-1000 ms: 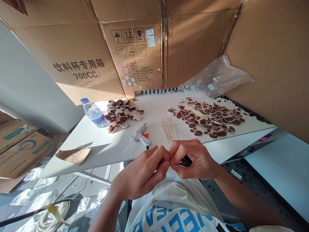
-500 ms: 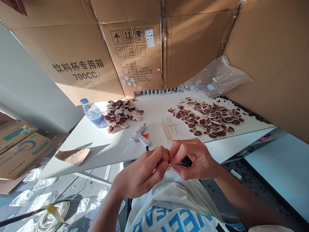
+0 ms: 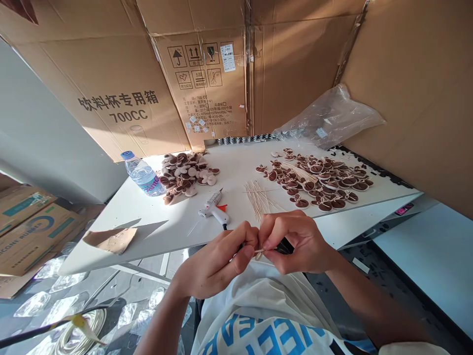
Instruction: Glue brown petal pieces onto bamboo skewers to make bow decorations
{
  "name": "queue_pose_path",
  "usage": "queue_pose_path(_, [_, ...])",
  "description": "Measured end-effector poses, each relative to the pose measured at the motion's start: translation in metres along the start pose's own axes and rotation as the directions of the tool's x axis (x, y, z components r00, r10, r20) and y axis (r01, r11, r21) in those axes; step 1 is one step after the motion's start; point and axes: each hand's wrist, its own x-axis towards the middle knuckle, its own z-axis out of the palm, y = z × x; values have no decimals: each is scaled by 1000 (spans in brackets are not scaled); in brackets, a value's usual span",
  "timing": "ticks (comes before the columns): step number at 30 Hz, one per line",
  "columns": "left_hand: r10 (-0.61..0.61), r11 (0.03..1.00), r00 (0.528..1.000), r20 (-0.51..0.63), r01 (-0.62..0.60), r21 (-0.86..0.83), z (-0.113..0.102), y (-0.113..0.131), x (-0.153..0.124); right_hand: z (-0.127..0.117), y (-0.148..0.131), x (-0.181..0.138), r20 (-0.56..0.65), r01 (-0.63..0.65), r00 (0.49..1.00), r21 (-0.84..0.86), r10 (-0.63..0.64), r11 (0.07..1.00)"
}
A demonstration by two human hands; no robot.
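My left hand (image 3: 218,264) and my right hand (image 3: 299,241) meet at the table's front edge, above my lap. Both are closed, thumb against fingers, pinching a short cream cord (image 3: 260,251) between them. Most of that cord is hidden by the fingers. Just beyond the hands, loose cream cords (image 3: 258,197) lie in a bundle on the white table (image 3: 236,162). To their left is a white glue gun (image 3: 214,209) with an orange trigger. Brown and cream padded pieces tied with cord bows (image 3: 325,180) are heaped on the right.
A pile of brown and pale fabric pieces (image 3: 188,172) sits at the left beside a water bottle (image 3: 144,175). A torn cardboard scrap (image 3: 111,240) lies near the front left edge. Behind are a clear plastic bag (image 3: 328,121) and tall cardboard walls (image 3: 295,64).
My hands have barely moved. Slightly more of the cream cord shows between my fingertips now. The camera view has shifted a little.
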Motion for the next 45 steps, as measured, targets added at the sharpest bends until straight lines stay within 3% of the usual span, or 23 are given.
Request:
queue_pose_path(11, [37,998,999,-4,-37,-40,3,-1,2,-1,-1,0,-9,10,1000,83,-10,996])
queue_pose_path(17, [3,997,993,-117,6,72,3,1,4,-9,-4,2,-2,-124,992,47,124,991])
queue_pose_path(27, [-72,989,961,-268,103,102,3,5,5,-15,-3,2,-113,-195,973,81,203,978])
queue_pose_path(34, [110,922,900,-422,66,381,9,10,8,-12,-4,1,-188,-247,949,54,252,968])
queue_pose_path(40, [214,921,861,-460,-21,389,15,3,13,-12,-1,0,-159,-277,943,112,292,954])
queue_pose_path(45, [205,944,825,-526,-24,329,13,4,12,-15,0,1,-131,-288,943,146,307,947])
